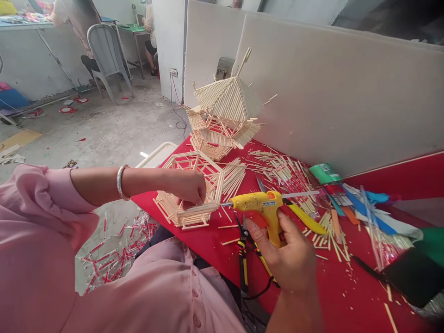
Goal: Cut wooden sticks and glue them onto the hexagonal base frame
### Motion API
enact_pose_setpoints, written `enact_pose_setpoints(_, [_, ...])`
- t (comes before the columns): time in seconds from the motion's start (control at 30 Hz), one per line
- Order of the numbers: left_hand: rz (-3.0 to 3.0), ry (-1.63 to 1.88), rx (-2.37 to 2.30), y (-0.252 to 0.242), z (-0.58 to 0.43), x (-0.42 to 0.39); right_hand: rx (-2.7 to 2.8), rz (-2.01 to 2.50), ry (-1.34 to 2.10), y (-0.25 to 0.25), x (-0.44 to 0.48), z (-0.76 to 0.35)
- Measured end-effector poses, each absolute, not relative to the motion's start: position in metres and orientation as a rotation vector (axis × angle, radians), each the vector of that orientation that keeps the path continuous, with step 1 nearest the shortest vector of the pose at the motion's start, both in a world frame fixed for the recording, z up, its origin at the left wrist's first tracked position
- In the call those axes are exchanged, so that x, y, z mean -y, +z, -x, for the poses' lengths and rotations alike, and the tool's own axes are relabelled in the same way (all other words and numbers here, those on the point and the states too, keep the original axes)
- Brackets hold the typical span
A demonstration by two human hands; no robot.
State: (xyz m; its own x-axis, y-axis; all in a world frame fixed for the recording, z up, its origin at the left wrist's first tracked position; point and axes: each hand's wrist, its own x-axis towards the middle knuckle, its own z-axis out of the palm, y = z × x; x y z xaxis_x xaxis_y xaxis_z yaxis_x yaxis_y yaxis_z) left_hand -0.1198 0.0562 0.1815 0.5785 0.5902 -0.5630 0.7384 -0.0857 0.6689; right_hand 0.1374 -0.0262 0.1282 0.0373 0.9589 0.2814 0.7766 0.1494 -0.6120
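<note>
My right hand (289, 249) is wrapped around the handle of a yellow hot glue gun (258, 203). A clear glue stick sticks out of its back, and its nozzle touches or nearly touches a corner of an open frame of thin wooden sticks (222, 180). My left hand (190, 187), with a silver bangle on the wrist, is closed over the near side of that frame; its fingertips are partly hidden. Behind the frame stands a pagoda-like model (225, 101) made of the same sticks, with a pointed roof.
On the red table (208, 245) lie black-and-yellow pliers (243, 259), a yellow utility knife (307, 219), loose sticks (236, 178), a green roll (325, 173) and a black object (414, 277). Pale boards (329, 97) stand behind. Plastic wrappers (114, 254) litter the floor. Two people sit farther back.
</note>
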Motion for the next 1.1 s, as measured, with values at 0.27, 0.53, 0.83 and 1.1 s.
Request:
enact_pose_setpoints(0.27, [-1.752, -0.184, -1.09, 0.177, 0.122, -0.059, 1.861, 1.696, 0.08, 0.126, 0.024, -0.134])
enact_pose_setpoints(0.53, [-1.759, -0.164, -1.087, 0.178, 0.123, -0.058, 1.922, 1.664, 0.007, 0.125, 0.025, -0.13])
enact_pose_setpoints(0.83, [-1.77, -0.112, -1.066, 0.176, 0.124, -0.059, 1.888, 1.689, -0.061, 0.125, 0.026, -0.132])
enact_pose_setpoints(1.1, [-1.787, -0.102, -1.039, 0.17, 0.126, -0.061, 1.868, 1.699, -0.191, 0.118, 0.027, -0.138])
